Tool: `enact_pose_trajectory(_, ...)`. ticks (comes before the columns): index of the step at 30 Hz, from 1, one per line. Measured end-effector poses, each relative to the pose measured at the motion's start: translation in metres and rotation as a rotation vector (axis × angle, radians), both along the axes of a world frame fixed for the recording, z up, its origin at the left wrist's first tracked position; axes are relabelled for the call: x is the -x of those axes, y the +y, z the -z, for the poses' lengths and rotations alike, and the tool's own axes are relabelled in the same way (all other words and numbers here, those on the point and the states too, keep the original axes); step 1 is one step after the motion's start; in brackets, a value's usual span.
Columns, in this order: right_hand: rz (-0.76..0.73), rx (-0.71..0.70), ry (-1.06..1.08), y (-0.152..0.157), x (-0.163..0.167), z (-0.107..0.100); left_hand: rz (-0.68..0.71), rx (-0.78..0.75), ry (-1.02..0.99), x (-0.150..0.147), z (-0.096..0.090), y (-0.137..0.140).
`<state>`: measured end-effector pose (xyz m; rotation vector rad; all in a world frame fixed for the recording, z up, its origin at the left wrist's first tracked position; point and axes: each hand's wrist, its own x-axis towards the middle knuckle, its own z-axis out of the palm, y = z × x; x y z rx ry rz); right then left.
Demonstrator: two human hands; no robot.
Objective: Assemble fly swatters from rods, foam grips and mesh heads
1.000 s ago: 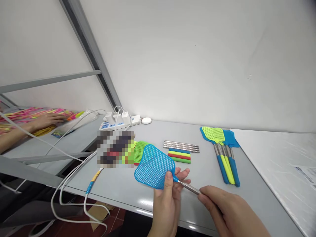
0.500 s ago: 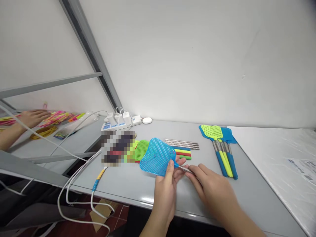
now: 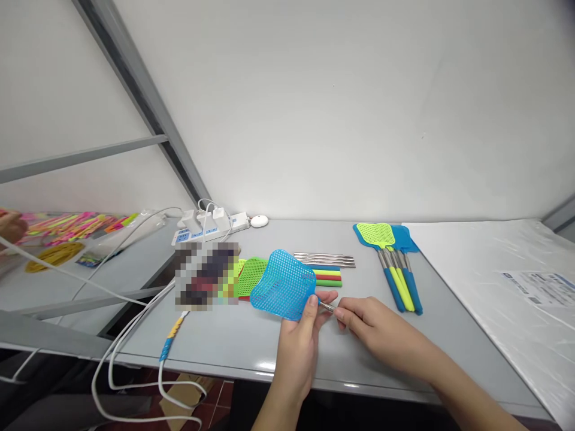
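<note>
My left hand (image 3: 302, 341) holds a blue fly swatter head (image 3: 283, 284) by its neck, thumb on top, over the front of the table. A metal rod (image 3: 327, 307) runs from that neck into the closed fingers of my right hand (image 3: 372, 323); most of its length is hidden by the hand. Behind the blue head lie green swatter heads (image 3: 252, 275) with a bit of red beneath. Several bare metal rods (image 3: 324, 259) lie in a row, and in front of them are handle sleeves (image 3: 330, 277) in blue, yellow, red and green.
Complete fly swatters (image 3: 399, 281), blue and yellow-green, lie to the right beside a white plastic sheet (image 3: 476, 263). A power strip (image 3: 211, 227) with white cables stands at the back left. A grey metal frame (image 3: 148, 114) separates another table, where a co-worker's hand (image 3: 11, 227) shows.
My right hand has shifted slightly on the rod, and less of the neck and rod now shows between my hands. The view has turned a little. The co-worker's hand has moved left.
</note>
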<state>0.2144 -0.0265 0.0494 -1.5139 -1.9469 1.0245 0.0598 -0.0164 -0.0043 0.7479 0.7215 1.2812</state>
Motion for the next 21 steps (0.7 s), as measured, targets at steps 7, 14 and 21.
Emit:
enact_pose_trajectory(7, -0.006, -0.062, 0.009, -0.002, 0.006, -0.001, 0.003, -0.011, 0.112, 0.000, 0.008, -0.002)
enact_pose_trajectory(14, -0.003, 0.069, 0.048, -0.007, -0.001, -0.001, -0.052, -0.055, 0.141, -0.002, 0.010, -0.007)
enact_pose_trajectory(21, -0.149, 0.366, 0.186, -0.002, -0.018, -0.003, -0.104, 0.032, 0.089, -0.006, 0.003, -0.009)
